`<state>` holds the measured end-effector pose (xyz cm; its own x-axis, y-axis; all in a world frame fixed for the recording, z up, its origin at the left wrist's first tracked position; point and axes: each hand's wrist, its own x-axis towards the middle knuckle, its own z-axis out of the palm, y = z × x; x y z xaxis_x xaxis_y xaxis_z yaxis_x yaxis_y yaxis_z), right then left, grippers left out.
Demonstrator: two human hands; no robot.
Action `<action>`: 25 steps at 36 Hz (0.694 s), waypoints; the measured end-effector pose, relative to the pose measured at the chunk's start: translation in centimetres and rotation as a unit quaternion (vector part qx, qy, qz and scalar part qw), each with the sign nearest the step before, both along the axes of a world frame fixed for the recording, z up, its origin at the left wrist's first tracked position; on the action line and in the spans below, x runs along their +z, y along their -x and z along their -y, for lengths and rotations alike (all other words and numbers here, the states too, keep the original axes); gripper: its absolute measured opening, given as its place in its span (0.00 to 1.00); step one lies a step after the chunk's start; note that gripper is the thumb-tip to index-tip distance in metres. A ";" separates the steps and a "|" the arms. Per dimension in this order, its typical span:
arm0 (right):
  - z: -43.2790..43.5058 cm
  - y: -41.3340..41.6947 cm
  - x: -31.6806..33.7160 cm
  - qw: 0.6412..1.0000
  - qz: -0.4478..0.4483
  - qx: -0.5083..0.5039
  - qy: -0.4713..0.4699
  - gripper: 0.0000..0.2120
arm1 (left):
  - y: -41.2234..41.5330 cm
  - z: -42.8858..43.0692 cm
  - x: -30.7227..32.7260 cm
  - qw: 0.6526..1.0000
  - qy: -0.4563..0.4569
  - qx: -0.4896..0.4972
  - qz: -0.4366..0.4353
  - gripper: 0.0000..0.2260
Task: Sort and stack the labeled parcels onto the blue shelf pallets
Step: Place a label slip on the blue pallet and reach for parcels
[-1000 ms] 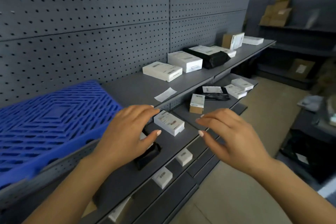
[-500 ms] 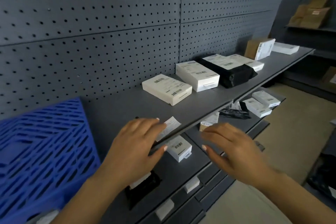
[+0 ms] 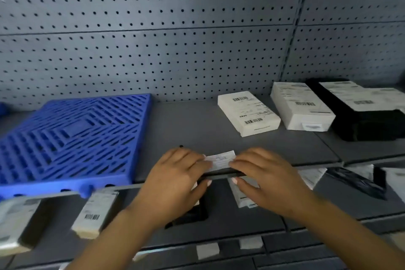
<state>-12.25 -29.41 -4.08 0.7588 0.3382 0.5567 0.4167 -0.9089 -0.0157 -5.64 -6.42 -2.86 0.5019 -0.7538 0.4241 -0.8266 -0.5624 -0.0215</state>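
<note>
A blue slatted pallet lies on the left of the upper grey shelf. Two white labeled parcels and a black parcel with white labels sit to the right on the same shelf. A loose paper label slip lies at the shelf's front edge. My left hand touches its left end with the fingertips. My right hand touches its right end. Both thumbs hang below the shelf edge.
On the lower shelf are a white parcel with a barcode, another at the far left, a black item under my left hand, a white box under my right hand and a black bag. Pegboard wall behind.
The view swung left and closer to the upper shelf. Both hands rose from over the lower shelf to the paper slip, and their fingertips now touch its two ends.
</note>
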 end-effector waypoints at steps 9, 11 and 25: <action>1.2 -0.5 -1.3 0.996 0.039 0.071 -0.024 0.12 | 3.2 0.4 -1.3 0.997 0.038 0.026 0.060 0.10; 1.3 -0.4 -1.4 0.995 0.048 0.080 -0.030 0.11 | 3.5 0.5 -1.4 0.995 0.043 0.025 0.092 0.10; 0.2 -0.8 -0.4 0.981 0.139 0.132 -0.017 0.08 | 4.8 -0.7 -0.5 0.982 0.072 -0.010 0.175 0.08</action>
